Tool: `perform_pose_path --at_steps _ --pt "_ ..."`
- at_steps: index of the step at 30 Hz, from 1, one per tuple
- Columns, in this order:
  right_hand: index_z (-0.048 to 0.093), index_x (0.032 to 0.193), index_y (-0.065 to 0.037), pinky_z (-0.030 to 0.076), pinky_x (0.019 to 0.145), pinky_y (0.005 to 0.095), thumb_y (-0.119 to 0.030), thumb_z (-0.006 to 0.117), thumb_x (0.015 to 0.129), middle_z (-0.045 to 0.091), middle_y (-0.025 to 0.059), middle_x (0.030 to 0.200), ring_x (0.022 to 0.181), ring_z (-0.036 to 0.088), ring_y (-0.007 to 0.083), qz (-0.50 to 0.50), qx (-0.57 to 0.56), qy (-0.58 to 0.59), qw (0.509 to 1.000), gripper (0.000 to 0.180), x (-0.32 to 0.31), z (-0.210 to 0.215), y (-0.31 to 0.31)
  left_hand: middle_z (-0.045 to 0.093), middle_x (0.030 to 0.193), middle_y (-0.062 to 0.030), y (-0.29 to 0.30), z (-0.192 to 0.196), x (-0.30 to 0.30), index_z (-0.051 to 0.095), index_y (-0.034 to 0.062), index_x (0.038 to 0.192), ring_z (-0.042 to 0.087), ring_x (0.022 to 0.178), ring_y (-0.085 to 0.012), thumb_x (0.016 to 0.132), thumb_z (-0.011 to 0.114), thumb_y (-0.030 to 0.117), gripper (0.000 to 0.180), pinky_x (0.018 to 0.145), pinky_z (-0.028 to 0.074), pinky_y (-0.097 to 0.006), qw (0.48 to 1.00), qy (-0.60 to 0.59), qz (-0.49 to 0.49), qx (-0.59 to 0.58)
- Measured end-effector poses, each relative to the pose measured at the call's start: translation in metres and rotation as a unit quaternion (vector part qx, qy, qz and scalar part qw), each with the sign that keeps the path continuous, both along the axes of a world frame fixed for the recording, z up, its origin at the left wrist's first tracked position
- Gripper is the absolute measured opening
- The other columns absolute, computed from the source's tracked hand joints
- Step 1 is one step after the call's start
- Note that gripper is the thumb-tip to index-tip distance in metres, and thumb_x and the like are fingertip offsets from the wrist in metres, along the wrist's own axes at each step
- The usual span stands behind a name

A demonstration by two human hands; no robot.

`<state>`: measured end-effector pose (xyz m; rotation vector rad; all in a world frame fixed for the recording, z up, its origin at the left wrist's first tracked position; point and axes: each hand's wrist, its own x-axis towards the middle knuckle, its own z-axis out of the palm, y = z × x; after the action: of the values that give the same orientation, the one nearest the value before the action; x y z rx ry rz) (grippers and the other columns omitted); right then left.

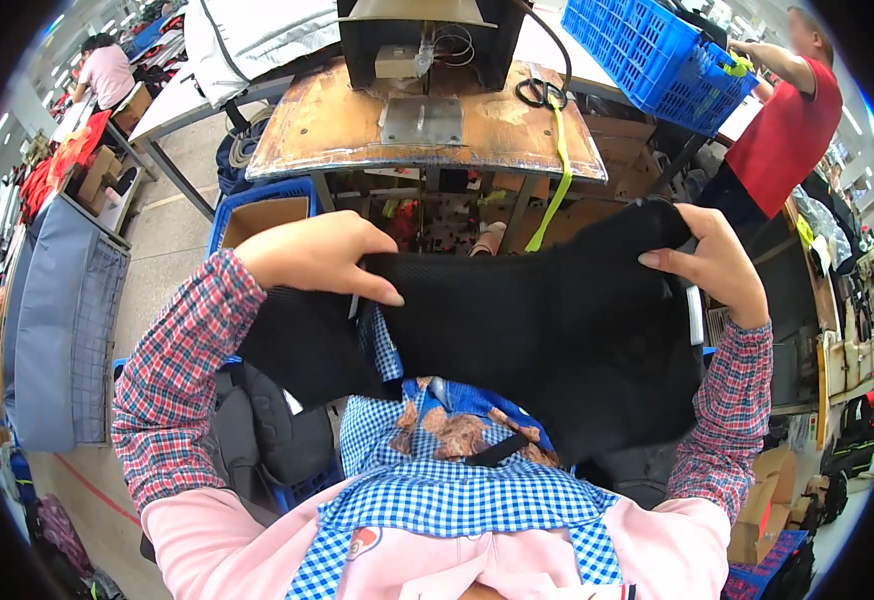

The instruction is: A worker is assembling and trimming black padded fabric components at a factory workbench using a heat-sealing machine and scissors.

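Note:
I hold a piece of black mesh fabric point(547, 320) stretched across in front of my chest, above my blue checked apron point(457, 490). My left hand point(317, 255) grips its upper left edge, fingers curled over the cloth. My right hand point(717, 265) grips the upper right corner, thumb on the front. The cloth hangs down over my lap and hides what lies under it. Both forearms wear red plaid sleeves.
A worn brown sewing table point(357, 130) with a sewing machine point(422, 40) stands ahead; black scissors point(542, 92) and a yellow-green strap point(560, 170) lie on its right edge. A blue crate point(647, 50) sits beyond, near a person in red point(787, 130). A blue bin point(262, 205) and grey cart point(57, 320) stand left.

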<state>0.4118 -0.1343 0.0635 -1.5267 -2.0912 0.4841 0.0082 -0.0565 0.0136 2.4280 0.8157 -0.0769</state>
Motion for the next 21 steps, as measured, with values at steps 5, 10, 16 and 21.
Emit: perform_pose_path --at_steps 5,10,16,21 --pt "0.054 0.131 -0.003 0.036 0.108 0.0445 -0.031 0.081 0.077 0.056 0.0167 0.134 0.127 0.048 0.0381 0.012 0.2 -0.208 0.957 0.067 -0.041 -0.026 -0.004 0.067 0.079 -0.0221 -0.036 0.001 0.029 0.07 -0.0023 0.093 0.067 0.08 -0.0394 0.088 0.068 0.044 0.047 0.075 0.053 -0.046 0.999 0.04 -0.019 0.017" --pt "0.065 0.107 -0.001 0.048 0.084 0.0442 -0.035 0.072 0.087 0.066 0.0204 0.102 0.098 0.061 0.0375 0.249 -0.087 -0.007 0.965 0.041 -0.124 -0.092 0.002 0.066 0.081 -0.0231 -0.039 0.015 0.042 0.066 -0.0041 0.095 0.065 0.082 -0.0409 0.087 0.07 0.042 0.047 0.075 0.052 -0.045 0.995 0.039 -0.086 -0.028" --pt "0.065 0.078 -0.007 0.05 0.061 0.0464 -0.039 0.063 0.093 0.065 0.016 0.071 0.07 0.065 0.0376 0.179 0.044 -0.021 0.983 0.035 -0.122 -0.093 0.021 0.067 0.115 -0.0189 0.001 0.015 -0.009 0.058 0.003 0.13 0.064 0.106 -0.031 0.09 0.066 0.015 0.042 0.093 0.049 -0.037 0.998 0.044 -0.026 -0.04" --pt "0.061 0.075 -0.005 0.048 0.056 0.0438 -0.036 0.056 0.099 0.061 0.016 0.065 0.064 0.062 0.0363 0.104 0.166 -0.104 0.975 0.04 -0.118 -0.077 0.06 0.069 0.115 -0.0097 0.04 0.028 -0.014 0.064 0.0023 0.125 0.06 0.109 -0.0175 0.094 0.065 0.02 0.036 0.099 0.044 -0.028 0.98 -0.025 0.147 -0.134"
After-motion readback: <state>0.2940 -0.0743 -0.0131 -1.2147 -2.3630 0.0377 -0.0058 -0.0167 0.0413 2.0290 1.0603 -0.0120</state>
